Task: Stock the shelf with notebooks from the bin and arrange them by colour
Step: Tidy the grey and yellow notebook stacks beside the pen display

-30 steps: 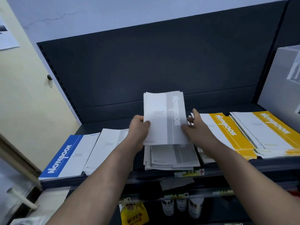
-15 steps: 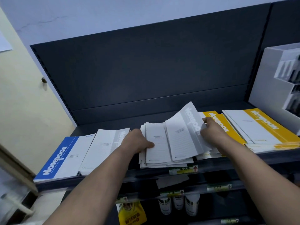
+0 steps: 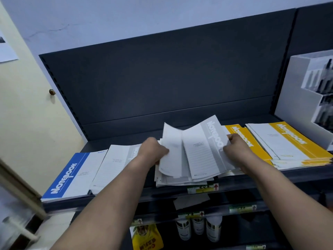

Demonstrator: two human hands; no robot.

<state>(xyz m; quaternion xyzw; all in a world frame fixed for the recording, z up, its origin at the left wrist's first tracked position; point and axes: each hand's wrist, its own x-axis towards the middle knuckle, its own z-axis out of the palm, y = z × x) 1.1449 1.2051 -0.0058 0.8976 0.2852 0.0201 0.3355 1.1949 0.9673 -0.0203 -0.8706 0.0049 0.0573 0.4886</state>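
A pile of grey-and-white notebooks (image 3: 182,179) lies in the middle of the dark shelf (image 3: 297,175). My left hand (image 3: 153,150) grips the left edge of one raised grey notebook (image 3: 172,154). My right hand (image 3: 237,147) grips the right edge of another grey notebook (image 3: 201,150), tilted up off the pile. To the left lie a second grey notebook stack (image 3: 115,163) and a blue notebook (image 3: 72,174). Two yellow notebook stacks (image 3: 292,141) lie to the right.
A white display box (image 3: 295,105) stands at the shelf's right end. The dark back panel (image 3: 162,83) rises behind the notebooks. Lower shelves hold cans (image 3: 198,230) and a yellow packet (image 3: 146,239). A cream wall (image 3: 23,105) is on the left.
The grey notebooks I held upright a second ago came down onto the middle pile. Now both hands lift and spread the top notebooks apart, their edges raised off the pile.
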